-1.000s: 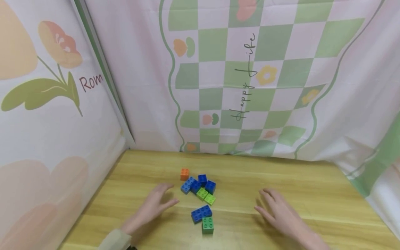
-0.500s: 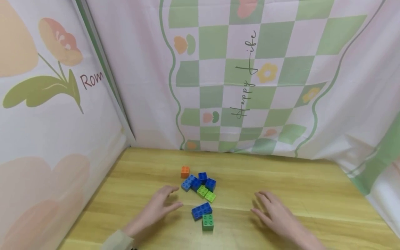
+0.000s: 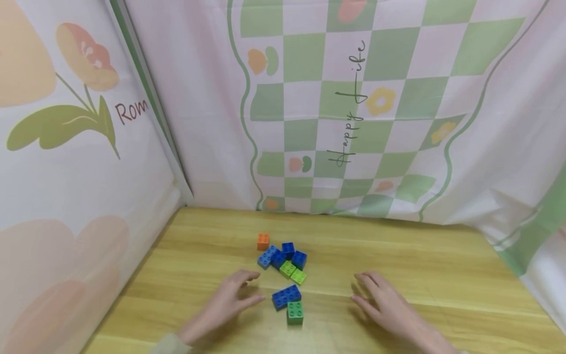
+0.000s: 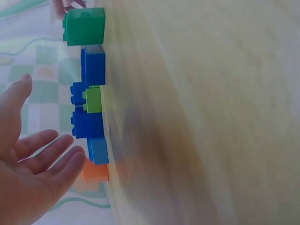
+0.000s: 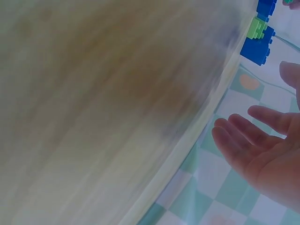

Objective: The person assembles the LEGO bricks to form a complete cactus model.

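Observation:
My left hand [image 3: 227, 300] hovers just left of the toy building bricks, thumb and fingers spread and holding nothing. Closest to its thumb lies a long blue brick [image 3: 286, 297], with a green brick [image 3: 295, 313] against its front corner. Farther back, two lime bricks [image 3: 288, 269] sit beside several dark blue bricks [image 3: 299, 259] and a lighter blue brick [image 3: 268, 256]. An orange brick [image 3: 263, 241] stands at the rear of the group. Over the table to the right, my right hand [image 3: 386, 305] is relaxed, apart from every brick, its palm facing them in the right wrist view.
The wooden table [image 3: 424, 260] carries the bricks near its middle. A printed curtain [image 3: 336, 123] hangs along the table's back edge, and a flowered cloth wall [image 3: 88, 191] borders the left side.
Both hands have moved inward, the left toward the right and the right toward the left. The bricks keep their arrangement; the head view has shifted slightly.

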`<state>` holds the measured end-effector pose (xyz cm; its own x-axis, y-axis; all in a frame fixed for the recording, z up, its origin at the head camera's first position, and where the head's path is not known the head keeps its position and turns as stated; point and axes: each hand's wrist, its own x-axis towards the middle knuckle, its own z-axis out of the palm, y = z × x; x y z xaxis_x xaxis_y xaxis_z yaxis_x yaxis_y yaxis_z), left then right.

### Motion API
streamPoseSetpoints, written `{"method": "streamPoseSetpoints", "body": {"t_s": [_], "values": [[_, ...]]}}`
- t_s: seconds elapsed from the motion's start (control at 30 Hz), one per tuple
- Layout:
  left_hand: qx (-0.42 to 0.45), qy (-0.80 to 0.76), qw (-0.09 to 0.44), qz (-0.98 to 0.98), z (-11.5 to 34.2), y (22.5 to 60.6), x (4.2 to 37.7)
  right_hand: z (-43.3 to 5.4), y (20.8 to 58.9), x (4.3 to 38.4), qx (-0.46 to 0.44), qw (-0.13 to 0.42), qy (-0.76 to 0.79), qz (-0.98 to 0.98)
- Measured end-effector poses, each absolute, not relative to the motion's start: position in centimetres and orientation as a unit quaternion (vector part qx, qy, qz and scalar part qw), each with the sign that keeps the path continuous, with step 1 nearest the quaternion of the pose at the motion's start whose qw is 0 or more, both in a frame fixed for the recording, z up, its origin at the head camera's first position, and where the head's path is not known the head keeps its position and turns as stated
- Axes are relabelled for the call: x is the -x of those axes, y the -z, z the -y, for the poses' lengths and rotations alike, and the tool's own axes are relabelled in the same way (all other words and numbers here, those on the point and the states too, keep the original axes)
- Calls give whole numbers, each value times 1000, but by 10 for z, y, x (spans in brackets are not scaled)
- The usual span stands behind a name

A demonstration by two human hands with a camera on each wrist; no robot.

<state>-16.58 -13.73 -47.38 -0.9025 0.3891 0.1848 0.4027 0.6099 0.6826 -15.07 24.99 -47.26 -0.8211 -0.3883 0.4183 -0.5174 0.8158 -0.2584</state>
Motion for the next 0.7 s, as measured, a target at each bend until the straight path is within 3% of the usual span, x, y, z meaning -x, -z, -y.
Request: {"method": "streamPoseSetpoints", "body": {"t_s": [0.27, 0.7], "values": [[224, 394, 0, 892, 132, 475, 159, -245, 474, 151, -253, 151, -202, 934], [235, 417, -20, 878, 121, 478, 149, -235, 474, 155, -293, 160, -239, 912]]}}
